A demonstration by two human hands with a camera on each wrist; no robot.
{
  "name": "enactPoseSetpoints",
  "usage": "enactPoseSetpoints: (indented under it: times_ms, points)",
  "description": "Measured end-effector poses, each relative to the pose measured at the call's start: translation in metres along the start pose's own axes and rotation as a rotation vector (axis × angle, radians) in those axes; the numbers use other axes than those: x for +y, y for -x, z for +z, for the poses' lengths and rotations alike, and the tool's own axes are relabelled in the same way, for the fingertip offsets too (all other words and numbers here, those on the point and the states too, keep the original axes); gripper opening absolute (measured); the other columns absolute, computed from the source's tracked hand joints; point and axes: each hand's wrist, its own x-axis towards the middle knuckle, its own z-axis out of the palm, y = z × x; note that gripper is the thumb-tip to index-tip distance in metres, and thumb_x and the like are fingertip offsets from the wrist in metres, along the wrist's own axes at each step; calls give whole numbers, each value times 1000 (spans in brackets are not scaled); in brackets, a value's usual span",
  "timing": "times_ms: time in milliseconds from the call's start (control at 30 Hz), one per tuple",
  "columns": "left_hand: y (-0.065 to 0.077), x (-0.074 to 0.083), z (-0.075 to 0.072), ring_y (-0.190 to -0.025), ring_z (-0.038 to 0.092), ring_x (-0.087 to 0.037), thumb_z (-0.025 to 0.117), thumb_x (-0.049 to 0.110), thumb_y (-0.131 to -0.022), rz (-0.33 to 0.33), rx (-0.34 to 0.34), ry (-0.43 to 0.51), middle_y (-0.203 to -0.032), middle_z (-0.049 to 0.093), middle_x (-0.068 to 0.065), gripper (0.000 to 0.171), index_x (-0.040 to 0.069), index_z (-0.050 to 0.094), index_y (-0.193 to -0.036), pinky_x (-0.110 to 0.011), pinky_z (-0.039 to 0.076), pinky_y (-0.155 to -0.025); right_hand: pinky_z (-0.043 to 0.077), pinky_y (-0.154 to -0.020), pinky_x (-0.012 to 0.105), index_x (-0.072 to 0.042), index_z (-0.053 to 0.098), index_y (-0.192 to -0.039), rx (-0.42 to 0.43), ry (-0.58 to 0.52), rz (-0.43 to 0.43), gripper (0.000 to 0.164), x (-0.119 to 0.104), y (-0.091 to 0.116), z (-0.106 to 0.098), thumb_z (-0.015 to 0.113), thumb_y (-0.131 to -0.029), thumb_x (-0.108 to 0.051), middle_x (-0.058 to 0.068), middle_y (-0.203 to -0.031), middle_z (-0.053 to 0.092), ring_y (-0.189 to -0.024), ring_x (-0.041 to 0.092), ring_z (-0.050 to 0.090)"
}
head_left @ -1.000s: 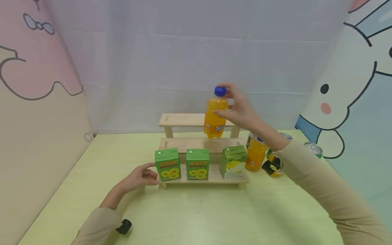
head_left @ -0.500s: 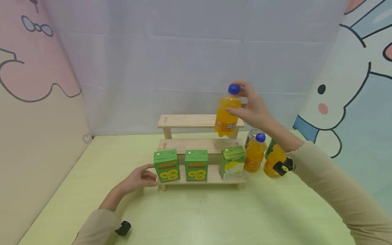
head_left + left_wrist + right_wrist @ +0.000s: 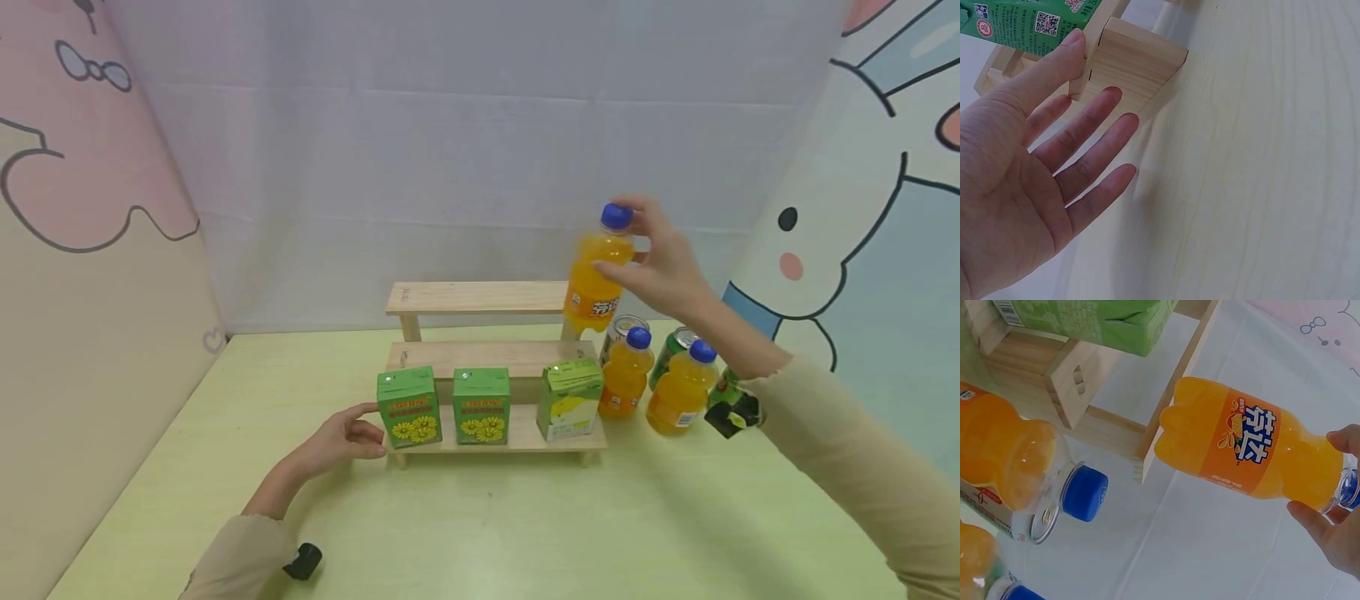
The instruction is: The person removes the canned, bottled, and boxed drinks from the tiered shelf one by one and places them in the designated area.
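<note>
My right hand point(image 3: 667, 271) grips an orange soda bottle point(image 3: 592, 283) by its neck, just under the blue cap. The bottle hangs slightly tilted in the air, overlapping the right end of the top step of a wooden stepped shelf point(image 3: 480, 293). In the right wrist view, thumb and fingers close around the neck of that bottle point(image 3: 1241, 440). By the shelf's lower left corner my left hand point(image 3: 330, 446) lies with relaxed, spread fingers. Its thumb tip is right at the green drink carton point(image 3: 1029, 25) in the left wrist view, and the palm holds nothing.
On the bottom step stand a left carton point(image 3: 409, 408), a middle carton point(image 3: 482, 407) and a lighter green carton point(image 3: 572, 400). Right of the shelf are two orange soda bottles point(image 3: 626, 375) and several cans point(image 3: 675, 343). A white curtain point(image 3: 480, 167) hangs behind the table point(image 3: 480, 533).
My right hand has carried the orange soda bottle rightward, from over the shelf's right half to its right end. The left hand stays at the carton.
</note>
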Motion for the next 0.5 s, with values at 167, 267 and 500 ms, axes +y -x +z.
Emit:
enactPoseSetpoints:
  times_ms: [167,267,500]
  points:
    - [-1,1,0,-90,62,-22,71,19,-79,-7,-4,2,-102,63,-17,77,-7,27,-136,-41,46,-85,50,-78,41,-3,33,-132,25,53,24,63,4,7,-10,67,-79,1,14,-117,51,-106,28,51]
    - [-1,2,1,-90,62,-23,71,18,-79,-12,-3,1,-102,63,-17,76,-6,27,-136,-41,46,-85,50,-76,24,-3,32,-132,32,77,38,64,7,11,-16,67,-78,2,14,-117,51,-105,28,51]
    - [1,3,0,-90,62,-23,71,19,-79,-8,1,-9,-101,64,-17,76,-6,28,-136,-42,46,-84,43,-71,8,-3,32,-132,45,95,41,65,9,17,-30,67,-78,4,17,-115,52,-103,31,51]
